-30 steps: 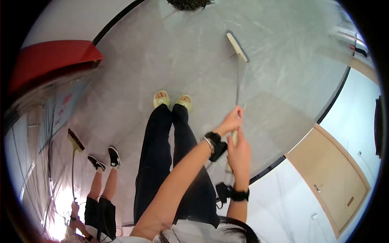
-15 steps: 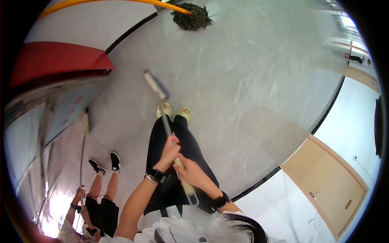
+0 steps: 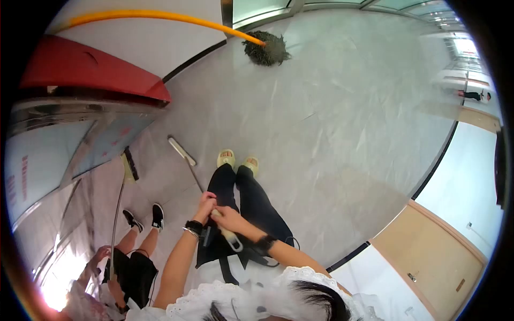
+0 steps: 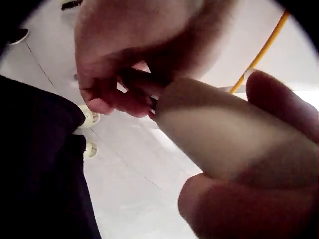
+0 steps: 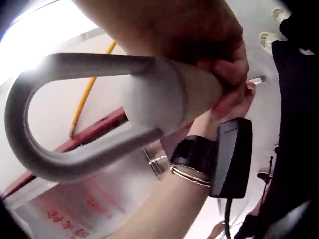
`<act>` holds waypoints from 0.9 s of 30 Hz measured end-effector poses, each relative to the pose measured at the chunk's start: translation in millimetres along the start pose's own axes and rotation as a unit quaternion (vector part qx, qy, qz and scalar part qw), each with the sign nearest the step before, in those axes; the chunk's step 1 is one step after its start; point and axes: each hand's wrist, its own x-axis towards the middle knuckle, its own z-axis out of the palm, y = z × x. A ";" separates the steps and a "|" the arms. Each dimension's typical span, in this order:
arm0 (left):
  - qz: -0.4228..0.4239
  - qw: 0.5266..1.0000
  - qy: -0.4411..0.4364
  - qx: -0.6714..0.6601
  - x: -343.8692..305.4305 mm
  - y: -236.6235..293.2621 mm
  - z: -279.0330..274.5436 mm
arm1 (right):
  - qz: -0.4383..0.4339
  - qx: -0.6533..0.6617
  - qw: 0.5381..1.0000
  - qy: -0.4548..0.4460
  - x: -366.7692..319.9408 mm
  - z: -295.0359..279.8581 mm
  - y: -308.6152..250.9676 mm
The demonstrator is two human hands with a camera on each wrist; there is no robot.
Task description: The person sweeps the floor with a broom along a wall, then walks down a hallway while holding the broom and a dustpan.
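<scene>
Both hands grip a broom, its narrow pale head (image 3: pixel 182 151) down on the grey floor, ahead and to the left of the person's feet. My left hand (image 3: pixel 206 206) curls round the thin pole just below the beige handle grip. Close behind it, my right hand (image 3: pixel 227 218) holds that grip (image 4: pixel 234 134), with a thumb and finger along its sides in the left wrist view. From the end of the grip a grey hanging loop (image 5: pixel 20 119) sticks out past the right hand. The bristles are hidden beneath the head.
A dark mop (image 3: pixel 267 49) with a yellow pole (image 3: pixel 155 15) stands on the floor ahead. Left is a red-topped cabinet (image 3: pixel 96 69). Near it another person (image 3: pixel 131 273) holds a second broom (image 3: pixel 128 166). A wooden door (image 3: pixel 433 257) is at right; someone stands far off (image 3: pixel 474 96).
Both hands have swung the broom from the right across to the left, its head passing in front of the feet. More of the mop and its pole has come into view.
</scene>
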 end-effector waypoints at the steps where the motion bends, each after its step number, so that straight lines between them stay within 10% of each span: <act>1: 0.015 1.000 -0.006 0.000 -0.3 2.6 12.2 | 0.020 0.041 0.999 -0.013 -6.6 -10.3 1.0; 10: 0.036 0.988 -0.103 -0.109 28.4 68.9 72.6 | 0.139 0.125 0.978 0.095 -53.5 -102.8 -61.3; 14: 0.012 0.973 -0.149 -0.175 57.4 88.7 58.2 | 0.047 0.101 0.939 0.325 -63.0 -150.6 26.5; 19: 0.009 0.967 -0.192 -0.168 44.9 118.7 60.5 | 0.140 0.095 0.883 0.438 -125.8 -179.9 136.5; 24: 0.004 0.971 -0.194 -0.142 66.3 122.7 38.7 | 0.379 0.350 0.834 0.197 -217.2 -121.6 183.2; 27: -0.023 0.971 -0.190 -0.144 89.9 133.2 7.5 | 0.294 0.396 0.860 0.127 -216.3 -74.2 122.2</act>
